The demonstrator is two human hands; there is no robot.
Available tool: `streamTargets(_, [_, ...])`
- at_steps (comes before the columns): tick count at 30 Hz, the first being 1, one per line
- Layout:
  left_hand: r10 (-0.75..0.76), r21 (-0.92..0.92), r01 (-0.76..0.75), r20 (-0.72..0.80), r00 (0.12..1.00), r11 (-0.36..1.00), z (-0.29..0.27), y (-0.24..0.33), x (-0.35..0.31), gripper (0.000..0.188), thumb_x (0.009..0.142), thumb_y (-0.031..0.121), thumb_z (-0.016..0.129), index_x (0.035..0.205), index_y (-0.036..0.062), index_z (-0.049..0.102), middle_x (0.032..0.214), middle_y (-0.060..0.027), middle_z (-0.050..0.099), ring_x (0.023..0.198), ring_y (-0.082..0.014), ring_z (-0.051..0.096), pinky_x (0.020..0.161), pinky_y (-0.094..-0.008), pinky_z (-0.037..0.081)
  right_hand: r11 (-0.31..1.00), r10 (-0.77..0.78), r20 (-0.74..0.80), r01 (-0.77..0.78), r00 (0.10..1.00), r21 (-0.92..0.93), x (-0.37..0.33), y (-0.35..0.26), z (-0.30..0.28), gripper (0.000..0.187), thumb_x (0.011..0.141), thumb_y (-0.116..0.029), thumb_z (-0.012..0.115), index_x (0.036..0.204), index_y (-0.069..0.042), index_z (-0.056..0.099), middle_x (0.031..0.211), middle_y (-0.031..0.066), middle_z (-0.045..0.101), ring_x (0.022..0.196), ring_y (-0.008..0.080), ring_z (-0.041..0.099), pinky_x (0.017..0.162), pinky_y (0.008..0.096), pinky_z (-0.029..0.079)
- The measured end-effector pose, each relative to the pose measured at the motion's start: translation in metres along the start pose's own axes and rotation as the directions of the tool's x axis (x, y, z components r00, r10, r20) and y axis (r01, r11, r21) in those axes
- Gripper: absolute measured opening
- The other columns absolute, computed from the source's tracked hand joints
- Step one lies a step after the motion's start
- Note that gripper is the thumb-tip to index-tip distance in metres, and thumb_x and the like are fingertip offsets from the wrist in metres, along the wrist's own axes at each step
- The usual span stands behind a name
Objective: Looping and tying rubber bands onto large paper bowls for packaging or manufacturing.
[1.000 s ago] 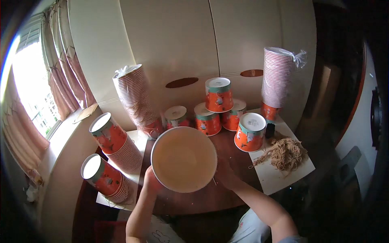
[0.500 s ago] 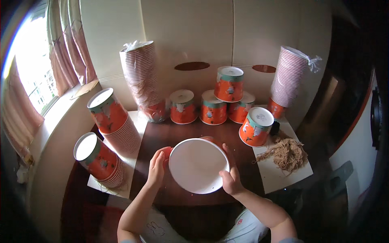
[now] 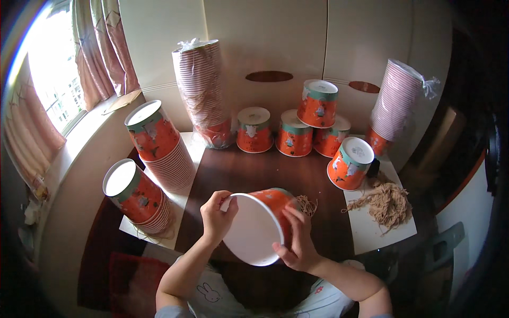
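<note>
Between my hands is an orange paper bucket [image 3: 254, 228], tipped so its white inside and round rim face me. My left hand [image 3: 217, 217] pinches the rim at its upper left. On the other side, my right hand [image 3: 298, 241] grips the bucket, thumb at the rim and fingers spread along the orange outer wall. Just past the bucket, a small tuft of tan shredded filler [image 3: 307, 205] shows on the dark brown table [image 3: 238, 172]; part of it is hidden.
Upside-down buckets stand at the back, one bucket [image 3: 318, 103] atop two others. Tall plastic-wrapped bucket stacks [image 3: 199, 79] rise at back left and right. Two shorter stacks [image 3: 161, 148] are at left. A tan filler heap [image 3: 389, 204] lies on a white board [image 3: 371, 238] at right.
The bucket has turned and tilted, its opening swinging left so the orange outside wall now shows. The tan tuft has come into sight behind it. The whole view has shifted slightly.
</note>
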State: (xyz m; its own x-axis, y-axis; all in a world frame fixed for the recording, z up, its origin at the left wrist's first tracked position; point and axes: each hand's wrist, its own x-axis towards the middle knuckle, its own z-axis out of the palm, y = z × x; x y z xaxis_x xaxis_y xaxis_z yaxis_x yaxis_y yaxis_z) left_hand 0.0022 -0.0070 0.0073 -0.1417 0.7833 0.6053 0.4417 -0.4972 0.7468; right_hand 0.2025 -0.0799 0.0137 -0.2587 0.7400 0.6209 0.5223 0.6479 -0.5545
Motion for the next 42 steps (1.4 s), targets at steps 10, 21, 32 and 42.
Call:
streamTargets(10, [0.54, -0.134, -0.523, 0.251, 0.804, 0.841, 0.002, 0.02, -0.009, 0.026, 0.058, -0.002, 0.063, 0.082, 0.0059, 0.057, 0.079, -0.0068, 0.063, 0.068, -0.0213, 0.062, 0.06, -0.0296, 0.05, 0.958, 0.02, -0.043, -0.007, 0.999, 0.286, 0.016, 0.004, -0.016, 0.015, 0.077, -0.003, 0.052, 0.092, -0.002, 0.054, 0.09, 0.0115, 0.054, 0.083, 0.0257, 0.054, 0.074, 0.0318, 0.043])
streamTargets(21, [0.786, -0.217, -0.756, 0.206, 0.583, 0.618, 0.007, 0.025, -0.021, 0.023, 0.063, 0.003, 0.065, 0.082, 0.0023, 0.052, 0.083, -0.0104, 0.061, 0.069, -0.021, 0.062, 0.056, -0.0276, 0.05, 0.97, -0.075, 0.025, 0.067, 0.997, 0.234, 0.016, -0.002, -0.023, 0.015, 0.068, -0.001, 0.061, 0.083, -0.005, 0.061, 0.082, 0.0062, 0.06, 0.078, 0.0214, 0.057, 0.071, 0.0307, 0.045])
streamTargets(32, [0.784, -0.353, -0.701, 0.241, 0.572, 0.62, 0.007, 0.027, -0.028, 0.022, 0.066, 0.004, 0.065, 0.084, 0.0009, 0.052, 0.086, -0.013, 0.06, 0.068, -0.023, 0.062, 0.056, -0.0299, 0.051, 0.886, -0.039, 0.297, -0.105, 0.954, 0.452, 0.021, -0.004, -0.032, 0.012, 0.075, -0.007, 0.062, 0.086, -0.003, 0.06, 0.083, 0.0079, 0.058, 0.076, 0.0216, 0.057, 0.067, 0.0296, 0.046])
streamTargets(42, [0.771, -0.43, -0.642, 0.302, 0.56, 0.635, 0.009, 0.031, -0.031, 0.025, 0.064, 0.001, 0.066, 0.084, 0.0013, 0.052, 0.08, -0.0116, 0.06, 0.065, -0.0226, 0.061, 0.055, -0.031, 0.052, 0.836, -0.061, 0.423, -0.185, 0.904, 0.517, 0.02, 0.002, -0.037, 0.011, 0.078, -0.008, 0.06, 0.087, -0.002, 0.059, 0.083, 0.0073, 0.057, 0.075, 0.0167, 0.057, 0.064, 0.0274, 0.046])
